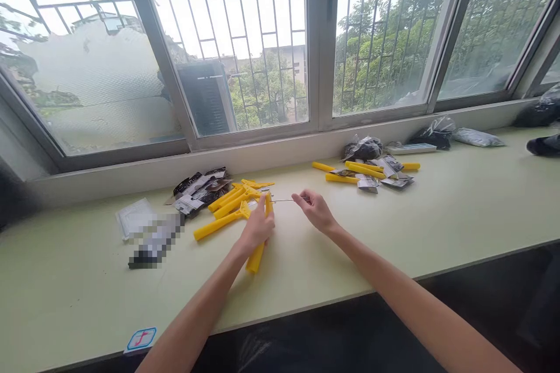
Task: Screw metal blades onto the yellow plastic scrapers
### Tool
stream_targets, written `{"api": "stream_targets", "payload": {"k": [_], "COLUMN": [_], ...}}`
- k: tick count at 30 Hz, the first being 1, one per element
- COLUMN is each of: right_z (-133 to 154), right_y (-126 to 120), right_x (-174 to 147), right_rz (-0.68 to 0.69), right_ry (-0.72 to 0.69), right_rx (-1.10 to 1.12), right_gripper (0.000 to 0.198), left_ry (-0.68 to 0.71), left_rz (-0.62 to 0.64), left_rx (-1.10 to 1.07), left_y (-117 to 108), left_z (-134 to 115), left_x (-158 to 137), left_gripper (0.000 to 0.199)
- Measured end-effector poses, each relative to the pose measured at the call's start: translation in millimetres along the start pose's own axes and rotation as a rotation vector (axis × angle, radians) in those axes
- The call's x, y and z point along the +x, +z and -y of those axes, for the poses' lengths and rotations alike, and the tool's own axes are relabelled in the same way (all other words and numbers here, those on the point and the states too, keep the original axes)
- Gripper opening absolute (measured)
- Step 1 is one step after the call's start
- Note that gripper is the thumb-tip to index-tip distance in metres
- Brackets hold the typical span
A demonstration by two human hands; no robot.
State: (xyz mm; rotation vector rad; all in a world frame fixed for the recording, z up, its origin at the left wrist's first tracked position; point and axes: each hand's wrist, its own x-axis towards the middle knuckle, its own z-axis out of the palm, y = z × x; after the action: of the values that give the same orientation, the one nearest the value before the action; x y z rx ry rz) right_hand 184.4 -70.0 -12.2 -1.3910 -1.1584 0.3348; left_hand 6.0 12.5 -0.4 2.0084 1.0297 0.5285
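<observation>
My left hand [259, 224] is closed around a yellow plastic scraper handle [256, 259], its tube end pointing down towards the table's front edge. From my right hand [314, 208], which is closed in a pinch, a thin metal screwdriver shaft [283, 200] runs level to the top of that handle. The screwdriver's grip is mostly hidden by my fingers, and whether its tip sits in a screw cannot be made out. Several more yellow scraper handles [219, 226] with flared heads lie just left of my left hand.
Dark printed packets [201, 191], a clear plastic tray [135, 218] and a blurred-out item [156, 242] lie to the left. Yellow tubes [365, 169] with small packets [397, 179] lie back right. Black bagged items [362, 148] line the windowsill. A marked label [141, 338] sits at the table's front edge.
</observation>
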Motion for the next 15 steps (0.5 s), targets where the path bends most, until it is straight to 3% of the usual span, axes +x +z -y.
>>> {"api": "stream_targets", "payload": {"k": [4,8,10,15], "right_z": [2.8,-2.3,-4.1,-1.0], "right_y": [-1.4,-2.2,-2.2,-0.1], "right_x": [0.9,0.5,0.8,2.1], "right_rz": [0.02,0.062,0.069,-0.035], "right_ry": [0.021,0.109,0.082,-0.036], "right_rx": [0.085,-0.057,-0.082,0.058], "right_gripper": [0.047,0.058,0.063,0.049], "left_ry": [0.006,-0.003,-0.009,0.001], "left_rz": [0.004,0.0,-0.002,-0.006], "left_rx": [0.008,0.001,-0.002,0.002], "left_y": [-0.3,-1.0,-1.2,-0.5], "left_z": [-1.1,-3.4,-4.5,-5.1], "left_x": [-0.6,-2.6,-3.3,-3.0], "left_gripper": [0.071,0.073,0.073,0.07]}}
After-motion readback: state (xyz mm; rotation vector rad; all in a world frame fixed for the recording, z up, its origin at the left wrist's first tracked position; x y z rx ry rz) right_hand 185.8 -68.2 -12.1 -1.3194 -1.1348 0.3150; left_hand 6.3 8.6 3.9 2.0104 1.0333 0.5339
